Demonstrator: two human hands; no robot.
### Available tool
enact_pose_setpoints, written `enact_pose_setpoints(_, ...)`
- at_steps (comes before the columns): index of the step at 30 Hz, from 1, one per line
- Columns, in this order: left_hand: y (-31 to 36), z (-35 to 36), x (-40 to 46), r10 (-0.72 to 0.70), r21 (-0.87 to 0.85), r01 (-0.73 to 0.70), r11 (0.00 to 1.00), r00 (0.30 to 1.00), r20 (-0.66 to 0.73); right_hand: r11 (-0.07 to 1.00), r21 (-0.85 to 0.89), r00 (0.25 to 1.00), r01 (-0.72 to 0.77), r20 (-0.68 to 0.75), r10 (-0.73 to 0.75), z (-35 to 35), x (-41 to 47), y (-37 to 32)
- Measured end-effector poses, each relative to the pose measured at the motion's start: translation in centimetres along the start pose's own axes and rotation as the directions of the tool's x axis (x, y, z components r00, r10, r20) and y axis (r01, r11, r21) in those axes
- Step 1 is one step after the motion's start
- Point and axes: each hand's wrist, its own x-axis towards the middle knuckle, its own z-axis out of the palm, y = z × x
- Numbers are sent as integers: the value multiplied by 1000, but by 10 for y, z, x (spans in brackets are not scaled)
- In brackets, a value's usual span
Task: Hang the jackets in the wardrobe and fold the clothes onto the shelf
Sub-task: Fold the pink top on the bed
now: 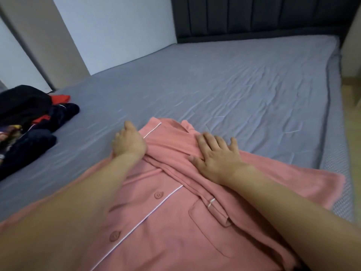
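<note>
A pink pyjama shirt lies on the bed, mid-fold. The left hand grips its shoulder edge; the right hand presses flat, fingers spread. Next, probably, the sleeve folds inward.

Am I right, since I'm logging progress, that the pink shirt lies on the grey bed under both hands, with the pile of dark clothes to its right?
Not quite. In the head view the pile of dark clothes lies to the left of the pink shirt. The rest holds: the shirt lies on the grey bed under the left hand and right hand.
</note>
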Motion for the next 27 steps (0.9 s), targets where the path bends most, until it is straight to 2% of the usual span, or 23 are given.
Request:
enact_pose_setpoints(2,10,9,-13,249,82,-239,968,957,-152,991,57,992,-124,29,122,-1,3,2)
enact_pose_setpoints(3,16,12,-14,314,93,-302,949,937,-154,978,79,981,-194,28,193,-3,6,5)
enact_pose_setpoints(4,20,14,-11,304,84,-298,951,950,-70,959,105,965,-262,34,260,-8,9,10)
enact_pose_setpoints(6,20,16,5,101,99,-121,988,977,188,923,151,934,-355,102,342,-17,15,24)
enact_pose_setpoints(7,17,15,13,18,115,-52,992,960,281,914,156,922,-376,158,353,-20,17,29)
enact_pose_setpoints(8,14,15,18,3,120,-43,992,950,314,919,144,921,-368,193,339,-23,18,30)
enact_pose_setpoints(10,11,13,25,92,71,-110,991,972,216,950,108,950,-293,148,276,-26,21,29)
enact_pose_setpoints(13,3,-3,45,194,25,-192,981,974,-118,976,74,977,-205,-47,209,-40,45,19)
enact_pose_setpoints(15,-8,-21,72,180,34,-177,984,956,-231,985,64,967,-161,-192,170,-52,73,8)
enact_pose_setpoints(17,-24,-35,99,130,71,-115,991,958,-258,994,37,954,-106,-279,113,-53,96,-13)
enact_pose_setpoints(20,-32,-32,104,65,191,-36,981,987,-149,994,-26,977,-109,-186,102,-30,109,-33)
enact_pose_setpoints(22,-22,-10,78,161,170,-162,972,987,23,979,-95,979,-182,-111,171,-15,100,-30)
enact_pose_setpoints(24,-16,19,45,307,74,-333,940,920,242,966,-96,966,-238,-129,225,-1,83,-17)
enact_pose_setpoints(25,-18,32,29,336,55,-376,925,878,342,967,-80,965,-243,-126,232,6,71,-12)
enact_pose_setpoints(27,-29,47,14,305,53,-357,932,857,416,975,-27,972,-221,-84,219,21,49,-9)
